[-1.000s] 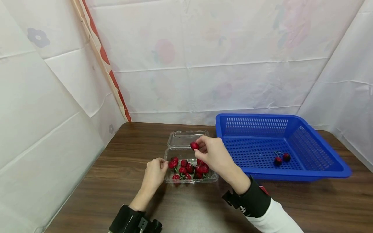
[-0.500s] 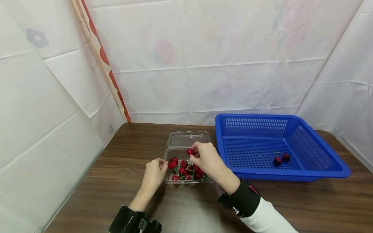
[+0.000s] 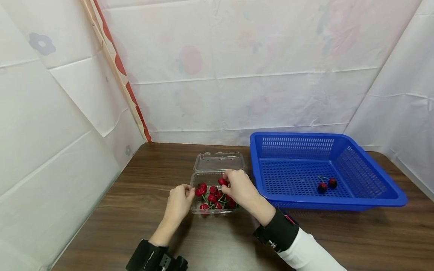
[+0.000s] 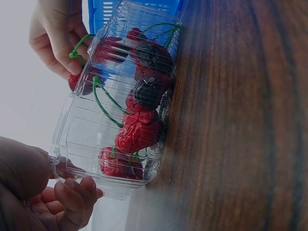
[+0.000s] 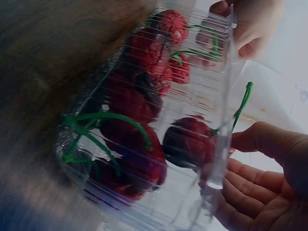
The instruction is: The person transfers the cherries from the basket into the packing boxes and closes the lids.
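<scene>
A clear plastic clamshell box (image 3: 214,212) lies with its lid (image 3: 219,162) folded back. Inside are several red cherries (image 3: 212,198) with green stems. My left hand (image 3: 179,202) pinches the box's left rim; in the left wrist view its thumb and fingers (image 4: 77,197) sit at the end wall. Between the thumb and fingers of my right hand (image 3: 241,189) is a single cherry (image 3: 222,181), low over the right part of the box. The left wrist view shows this cherry (image 4: 79,83) right at the box rim. My right hand hides some cherries.
Right of the box stands a blue perforated basket (image 3: 333,203), close to my right hand. Two dark cherries (image 3: 323,187) with stems lie in it. The wooden table (image 3: 115,226) ends at white patterned sheets (image 3: 190,109) behind and on both sides.
My right hand has come left and down with the cherry, from above the box's back right to near its rim. My left hand has stayed at the left rim.
</scene>
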The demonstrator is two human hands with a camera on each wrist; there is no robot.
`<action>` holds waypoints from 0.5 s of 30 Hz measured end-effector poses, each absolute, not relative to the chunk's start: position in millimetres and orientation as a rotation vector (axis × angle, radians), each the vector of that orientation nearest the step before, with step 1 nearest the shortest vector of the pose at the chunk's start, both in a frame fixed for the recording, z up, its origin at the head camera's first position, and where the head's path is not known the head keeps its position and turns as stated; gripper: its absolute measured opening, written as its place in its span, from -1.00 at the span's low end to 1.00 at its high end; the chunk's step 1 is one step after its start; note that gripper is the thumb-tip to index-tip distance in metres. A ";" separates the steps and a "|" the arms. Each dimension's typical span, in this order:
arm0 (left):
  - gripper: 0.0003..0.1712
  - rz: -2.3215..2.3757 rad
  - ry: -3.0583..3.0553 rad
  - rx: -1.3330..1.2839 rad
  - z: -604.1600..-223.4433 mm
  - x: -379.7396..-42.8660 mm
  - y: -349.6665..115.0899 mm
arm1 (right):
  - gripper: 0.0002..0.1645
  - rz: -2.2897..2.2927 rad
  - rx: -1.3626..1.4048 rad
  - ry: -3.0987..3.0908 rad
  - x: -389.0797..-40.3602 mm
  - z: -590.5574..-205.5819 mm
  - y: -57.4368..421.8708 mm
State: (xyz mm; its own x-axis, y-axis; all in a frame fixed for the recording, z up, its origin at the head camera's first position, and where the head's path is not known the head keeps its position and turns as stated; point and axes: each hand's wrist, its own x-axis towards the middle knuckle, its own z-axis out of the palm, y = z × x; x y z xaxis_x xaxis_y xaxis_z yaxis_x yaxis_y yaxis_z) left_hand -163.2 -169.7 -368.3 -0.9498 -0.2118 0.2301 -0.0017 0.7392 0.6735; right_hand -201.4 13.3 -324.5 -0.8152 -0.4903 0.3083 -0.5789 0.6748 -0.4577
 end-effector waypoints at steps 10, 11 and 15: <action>-0.79 -1.032 -2.652 0.160 -367.5 -162.8 -170.0 | -0.93 0.691 0.909 -2.808 -202.0 -329.4 11.6; -0.79 -1.032 -2.652 0.161 -367.5 -162.8 -170.1 | -0.92 0.679 0.913 -2.810 -202.0 -329.6 11.3; -0.79 -1.042 -2.657 0.162 -367.6 -163.1 -170.3 | -0.91 0.631 0.921 -2.826 -202.2 -331.4 10.4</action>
State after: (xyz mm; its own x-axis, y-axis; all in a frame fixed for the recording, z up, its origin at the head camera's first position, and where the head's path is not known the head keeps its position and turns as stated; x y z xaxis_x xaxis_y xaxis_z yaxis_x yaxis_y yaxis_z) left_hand -163.1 -170.3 -367.6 -0.9540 -0.2048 0.2191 -0.0012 0.7332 0.6800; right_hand -202.2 10.4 -331.4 -0.8115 -0.5409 0.2212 -0.5836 0.7307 -0.3543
